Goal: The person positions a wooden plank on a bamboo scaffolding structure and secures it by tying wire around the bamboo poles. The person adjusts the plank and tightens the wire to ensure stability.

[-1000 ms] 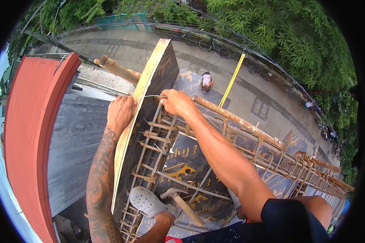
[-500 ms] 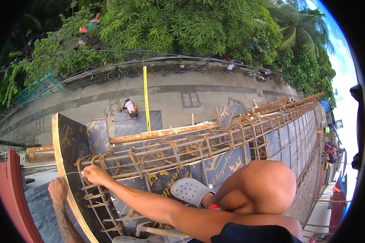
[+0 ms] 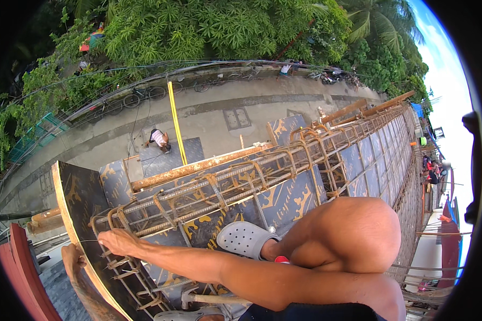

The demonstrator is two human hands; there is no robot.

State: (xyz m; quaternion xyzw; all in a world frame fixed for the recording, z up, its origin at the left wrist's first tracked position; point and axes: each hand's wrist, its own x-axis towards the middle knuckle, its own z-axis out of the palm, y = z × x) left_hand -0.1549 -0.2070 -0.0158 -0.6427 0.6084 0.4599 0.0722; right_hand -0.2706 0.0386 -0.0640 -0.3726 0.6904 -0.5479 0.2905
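A thin pale string or wire [image 3: 89,241] runs across the top edge of an upright plywood form panel [image 3: 72,211]. My left hand [image 3: 72,260], on the panel's outer side, has its fingers closed on one end. My right hand [image 3: 118,242] pinches the other end inside the panel, above the rebar cage [image 3: 168,214]. Stretched between them, the line looks fairly straight. My right arm reaches across in front of my bent knee. Rusty bars with bent stirrups lie beneath and beside the right hand.
A hammer [image 3: 219,298] lies near my grey clogs [image 3: 243,239]. Dark printed form boards [image 3: 359,166] line the cage to the right. A rusty pipe [image 3: 198,168] runs alongside. Far below, a person [image 3: 159,139] bends over a board on the street, near a yellow strip [image 3: 175,123].
The view has shifted, so the scene sits further left. My left hand is turned differently, its fingers curled near the panel edge. Both hands still hold the line across the panel.
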